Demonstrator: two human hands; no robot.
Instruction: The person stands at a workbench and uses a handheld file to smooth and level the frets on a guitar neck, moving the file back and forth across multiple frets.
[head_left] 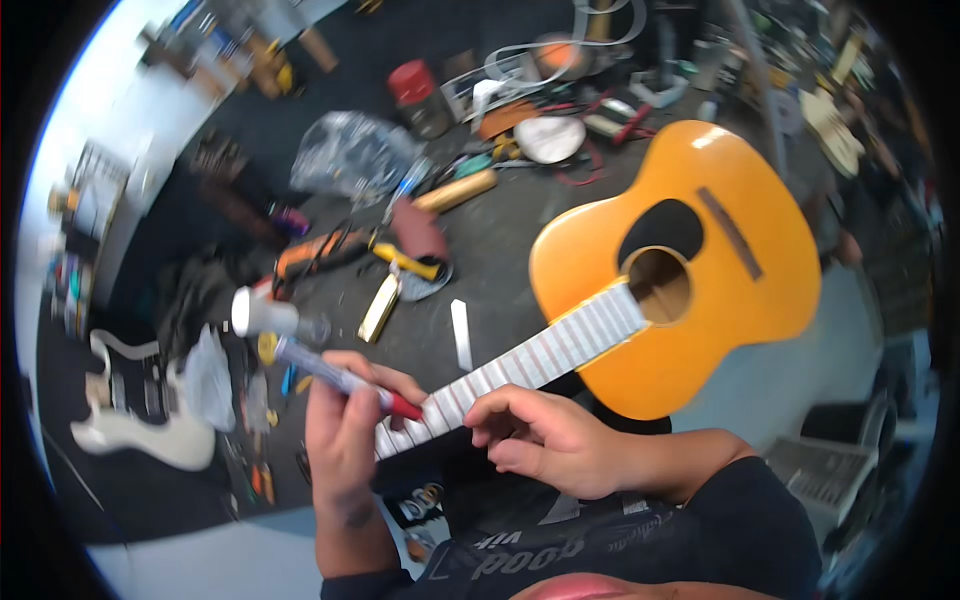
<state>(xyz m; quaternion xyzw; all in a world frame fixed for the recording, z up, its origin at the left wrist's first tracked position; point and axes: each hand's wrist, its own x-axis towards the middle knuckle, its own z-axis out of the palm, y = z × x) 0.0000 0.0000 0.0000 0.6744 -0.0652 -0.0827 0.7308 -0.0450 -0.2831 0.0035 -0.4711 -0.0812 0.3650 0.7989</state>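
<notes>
A marker pen (335,376) with a pale barrel and a red end is gripped in my left hand (345,425); the red end points right, over the fretboard. My right hand (550,440) hovers beside the neck with fingers loosely bent and thumb apart, nothing visible between them. The acoustic guitar (720,310) has an orange-yellow top and lies across the table with its body to the right. Pale strips cover its fretboard (530,362) between the frets. Its headstock end is hidden behind my left hand.
Beyond the neck lie a white strip (460,335), a yellow-handled tool (405,262), a wooden cylinder (455,190) and a clear plastic bag (355,155). A white bottle (262,313) stands left of the marker. At far left rests a white electric guitar body (160,435). Clutter fills the back.
</notes>
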